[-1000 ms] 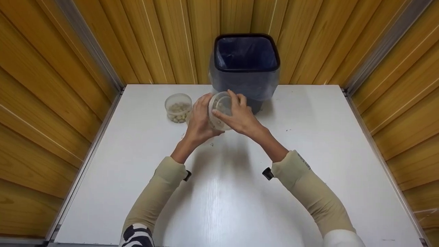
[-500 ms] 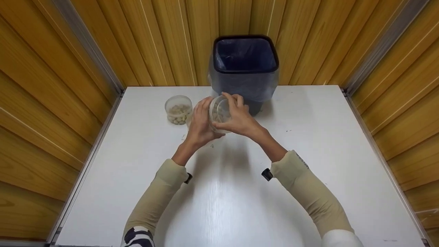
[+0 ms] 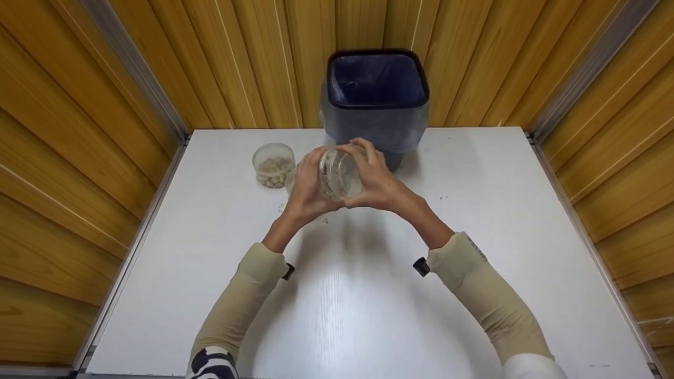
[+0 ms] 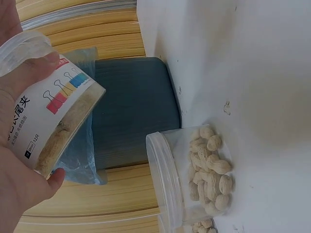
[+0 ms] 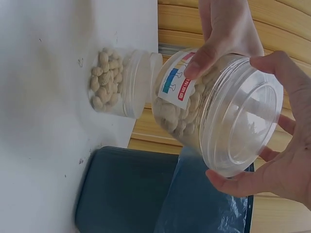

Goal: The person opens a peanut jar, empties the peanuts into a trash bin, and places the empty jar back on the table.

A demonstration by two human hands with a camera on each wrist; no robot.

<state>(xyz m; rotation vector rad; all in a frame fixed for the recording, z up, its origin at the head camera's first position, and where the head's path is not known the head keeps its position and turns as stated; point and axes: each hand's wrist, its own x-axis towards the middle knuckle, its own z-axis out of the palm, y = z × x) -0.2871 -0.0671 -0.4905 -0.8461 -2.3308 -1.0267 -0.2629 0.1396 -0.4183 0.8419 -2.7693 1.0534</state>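
Observation:
My left hand (image 3: 307,185) grips a clear plastic jar (image 5: 177,119) of peanuts, tilted above the table, its label printed with colourful binder clips. On the jar's end sits a clear lid (image 5: 248,121). The fingers and thumb of my right hand (image 3: 380,179) curl round the lid's rim. Just left of the left hand, another clear jar (image 3: 274,166) with peanuts stands on the table. In the left wrist view, a jar of peanuts (image 4: 206,170) stands near the held one, and part of a further jar (image 4: 201,226) shows at the bottom edge.
Behind the hands stands a dark bin (image 3: 376,123) lined with a translucent bag (image 5: 204,194). Small crumbs (image 3: 325,221) lie on the white table (image 3: 337,316). Wood-patterned walls (image 3: 253,63) enclose the back and both sides.
My right thumb has moved from the lid's face down to its lower edge, and the right wrist has shifted slightly right. The left hand keeps holding the jar in nearly the same place.

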